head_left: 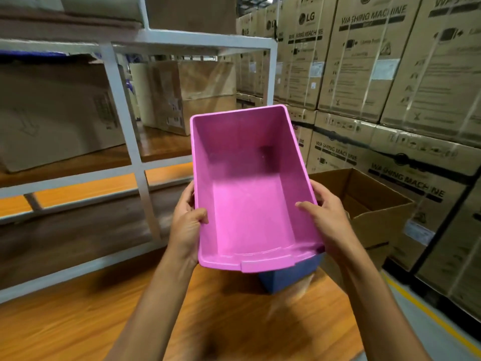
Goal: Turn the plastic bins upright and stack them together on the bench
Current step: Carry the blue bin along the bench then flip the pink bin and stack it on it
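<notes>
We hold the pink bin (250,183) mouth-up, left hand (186,225) at nine o'clock and right hand (329,220) at three, fingers wrapped over both long rims to keep it level above the blue bin (289,274) on the tabletop (78,321), probably for nesting.

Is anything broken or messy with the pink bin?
Nothing stands out. The pink bin is whole, empty, open side up, held by left hand and right hand over a blue bin on the wooden bench.
</notes>
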`<state>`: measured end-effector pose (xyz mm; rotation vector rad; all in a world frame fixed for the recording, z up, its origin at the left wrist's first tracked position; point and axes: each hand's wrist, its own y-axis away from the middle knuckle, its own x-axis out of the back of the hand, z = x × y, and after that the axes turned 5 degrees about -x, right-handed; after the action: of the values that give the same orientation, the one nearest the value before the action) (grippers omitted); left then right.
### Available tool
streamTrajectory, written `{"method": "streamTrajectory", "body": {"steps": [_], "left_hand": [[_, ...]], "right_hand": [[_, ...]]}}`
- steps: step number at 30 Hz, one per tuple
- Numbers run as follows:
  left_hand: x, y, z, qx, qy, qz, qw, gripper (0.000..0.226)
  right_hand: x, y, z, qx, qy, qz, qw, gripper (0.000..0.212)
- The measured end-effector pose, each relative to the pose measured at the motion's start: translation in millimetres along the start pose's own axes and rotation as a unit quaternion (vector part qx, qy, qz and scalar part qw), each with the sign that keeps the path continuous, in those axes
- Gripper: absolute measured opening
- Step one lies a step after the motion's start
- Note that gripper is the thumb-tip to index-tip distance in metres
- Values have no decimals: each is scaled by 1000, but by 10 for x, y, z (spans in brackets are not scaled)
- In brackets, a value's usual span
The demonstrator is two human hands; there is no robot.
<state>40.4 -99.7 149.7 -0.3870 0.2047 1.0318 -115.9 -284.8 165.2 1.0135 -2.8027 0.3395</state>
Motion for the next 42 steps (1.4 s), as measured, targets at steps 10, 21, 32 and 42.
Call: {"method": "streamTrajectory", "body": {"steps": [10, 21, 32, 42], "left_hand": [[-919, -311, -429, -19, -16, 83, 996, 81], [-1378, -466, -866, 68, -129, 160, 976, 64], [-1365, -418, -1255, 169, -220, 190, 942, 32], [-1357, -375, -1443, 191, -224, 194, 936, 29]], "right_hand": [[712, -1179, 303, -11, 20, -123, 992, 45], [828, -1879, 913, -102, 62, -215, 969, 22], [739, -1966, 1238, -186, 75, -294, 934, 16], [717, -1997, 1377, -170, 104, -270, 942, 24]]}}
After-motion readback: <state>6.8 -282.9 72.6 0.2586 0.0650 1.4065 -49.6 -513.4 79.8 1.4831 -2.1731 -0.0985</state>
